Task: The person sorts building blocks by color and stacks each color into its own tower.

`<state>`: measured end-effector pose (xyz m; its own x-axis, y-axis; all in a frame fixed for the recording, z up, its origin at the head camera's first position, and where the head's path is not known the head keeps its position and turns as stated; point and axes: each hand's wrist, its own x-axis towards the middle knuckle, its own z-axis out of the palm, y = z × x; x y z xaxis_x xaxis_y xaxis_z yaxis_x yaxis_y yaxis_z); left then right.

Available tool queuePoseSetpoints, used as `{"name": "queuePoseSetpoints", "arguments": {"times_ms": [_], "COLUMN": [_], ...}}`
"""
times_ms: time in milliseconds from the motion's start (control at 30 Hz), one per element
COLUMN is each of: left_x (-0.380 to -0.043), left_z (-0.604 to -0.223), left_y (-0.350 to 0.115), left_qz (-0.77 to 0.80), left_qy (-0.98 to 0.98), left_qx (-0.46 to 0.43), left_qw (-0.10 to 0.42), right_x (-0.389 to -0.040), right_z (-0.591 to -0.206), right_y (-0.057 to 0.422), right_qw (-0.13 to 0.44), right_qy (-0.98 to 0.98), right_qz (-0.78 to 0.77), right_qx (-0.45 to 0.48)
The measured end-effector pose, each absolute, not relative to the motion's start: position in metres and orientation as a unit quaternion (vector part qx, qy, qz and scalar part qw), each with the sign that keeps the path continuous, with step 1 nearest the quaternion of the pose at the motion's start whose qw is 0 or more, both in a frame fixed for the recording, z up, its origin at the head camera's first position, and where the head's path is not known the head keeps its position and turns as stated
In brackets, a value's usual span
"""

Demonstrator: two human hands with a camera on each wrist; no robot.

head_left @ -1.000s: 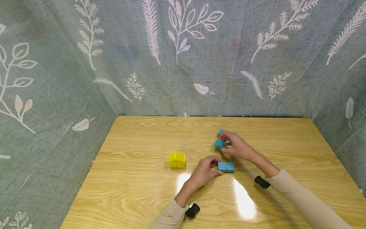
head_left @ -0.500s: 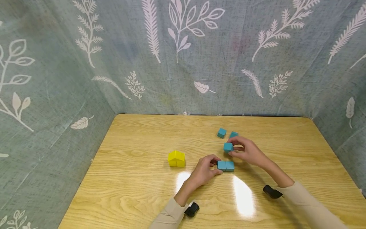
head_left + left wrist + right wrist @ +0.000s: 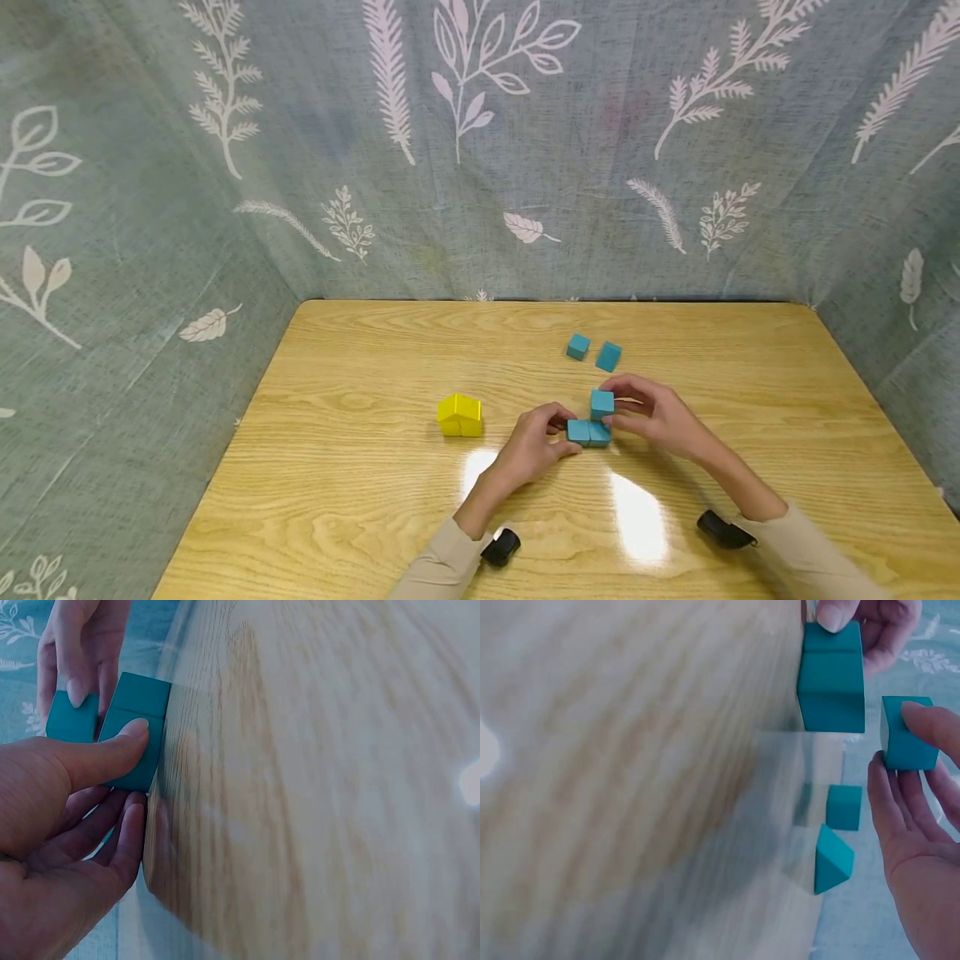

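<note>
Two blue blocks (image 3: 577, 431) lie side by side on the table, touching. My left hand (image 3: 527, 448) pinches the left one between thumb and fingers; the left wrist view shows the thumb on the block's near face. A blue cube (image 3: 602, 402) is held by my right hand (image 3: 660, 419), between thumb and fingertips. This cube hangs just above the right block of the pair; the right wrist view shows a gap between the held cube (image 3: 909, 746) and the pair (image 3: 831, 690).
Farther back on the table (image 3: 360, 358) lie another blue cube (image 3: 577, 347) and a blue triangular block (image 3: 608, 357). A small yellow house-shaped stack of blocks (image 3: 460, 415) stands to the left. Patterned cloth (image 3: 420, 225) hangs behind the table and at its sides.
My right hand has carried the blue cube from beside the back blocks toward me, to above the pair. The back blocks are uncovered now. My left hand has stayed in place.
</note>
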<state>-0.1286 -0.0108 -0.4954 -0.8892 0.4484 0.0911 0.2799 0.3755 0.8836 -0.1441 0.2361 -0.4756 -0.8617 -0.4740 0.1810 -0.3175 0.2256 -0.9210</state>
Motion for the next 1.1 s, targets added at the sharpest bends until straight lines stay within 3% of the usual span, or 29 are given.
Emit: {"name": "queuePoseSetpoints", "arguments": {"times_ms": [333,1100], "left_x": [-0.128,-0.128], "left_z": [-0.496,-0.493], "left_y": [-0.013,-0.014], "left_qz": [0.518,0.504], "left_qy": [0.821,0.826], "left_qx": [0.227,0.236], "left_qw": [0.083,0.089], "right_x": [-0.133,-0.134], "right_z": [-0.481,-0.491], "right_y": [0.225,0.212], "right_qw": [0.085,0.064], "right_qy": [0.781,0.788], "right_qz": [-0.563,-0.540], "right_qx": [-0.256,-0.290]}}
